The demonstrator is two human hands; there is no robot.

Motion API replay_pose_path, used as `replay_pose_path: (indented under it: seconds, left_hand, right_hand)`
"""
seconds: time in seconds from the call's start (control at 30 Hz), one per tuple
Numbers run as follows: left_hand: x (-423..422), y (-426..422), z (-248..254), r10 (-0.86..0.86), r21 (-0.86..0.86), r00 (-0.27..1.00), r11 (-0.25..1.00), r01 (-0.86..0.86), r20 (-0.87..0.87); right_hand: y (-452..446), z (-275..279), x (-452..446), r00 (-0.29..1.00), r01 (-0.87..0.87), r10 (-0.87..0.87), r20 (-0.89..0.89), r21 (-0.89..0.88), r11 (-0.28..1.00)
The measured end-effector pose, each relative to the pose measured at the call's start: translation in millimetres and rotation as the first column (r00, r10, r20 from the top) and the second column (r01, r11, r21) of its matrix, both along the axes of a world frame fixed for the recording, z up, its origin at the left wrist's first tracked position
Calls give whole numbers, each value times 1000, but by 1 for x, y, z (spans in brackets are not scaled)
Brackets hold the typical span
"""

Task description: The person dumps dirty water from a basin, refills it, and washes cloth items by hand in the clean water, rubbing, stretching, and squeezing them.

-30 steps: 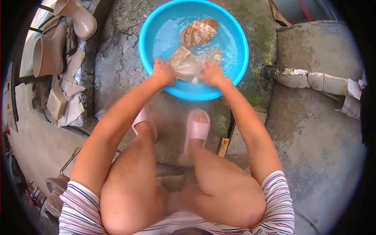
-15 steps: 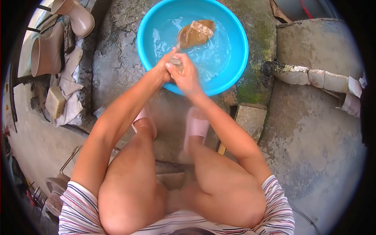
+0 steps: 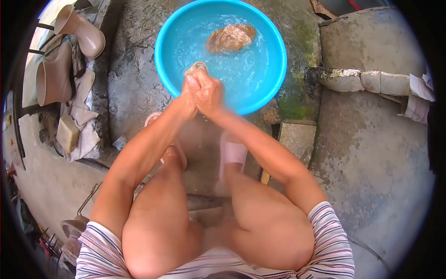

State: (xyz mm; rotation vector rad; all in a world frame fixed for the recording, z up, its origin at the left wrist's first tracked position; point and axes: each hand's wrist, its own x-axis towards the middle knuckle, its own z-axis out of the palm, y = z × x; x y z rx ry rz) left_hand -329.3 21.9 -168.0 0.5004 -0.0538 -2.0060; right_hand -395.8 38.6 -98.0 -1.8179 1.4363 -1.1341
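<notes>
- The left hand (image 3: 187, 98) and right hand (image 3: 208, 91) are clenched together around a wet pale cloth (image 3: 197, 67), one end poking out past the fingers.
- A second ago the hands were apart in the water with this cloth spread between them; now it is bunched up in their grip, over the near left part of the blue basin (image 3: 279, 74).
- A brown cloth (image 3: 230, 38) remains in the water toward the far side, well apart from the hands.
- Pink slippers (image 3: 233, 156) are on the feet below the basin.
- Off to the left, a pale block (image 3: 68, 134) lies on a rag (image 3: 85, 142), near boots (image 3: 88, 37).
</notes>
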Motion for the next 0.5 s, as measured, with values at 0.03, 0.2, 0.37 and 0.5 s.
replay_pose_path:
  seconds: [0.03,0.2,0.37,0.5]
  left_hand:
    - [0,1,13,-48,305,991,952,8,124]
    - [0,-9,17,-310,301,747,941,154,588]
    - [24,-23,32,-473,446,390,880,165,790]
    - [18,-27,29,-349,409,534,912,6,770]
  right_hand:
    - [-4,-14,-10,1000,4,-4,12,8,1000]
    - [-47,-57,-93,831,176,-28,-556,214,961]
    - [-39,-67,-140,677,-134,272,-684,249,959]
    - [-33,-94,-113,839,328,-97,-535,357,875]
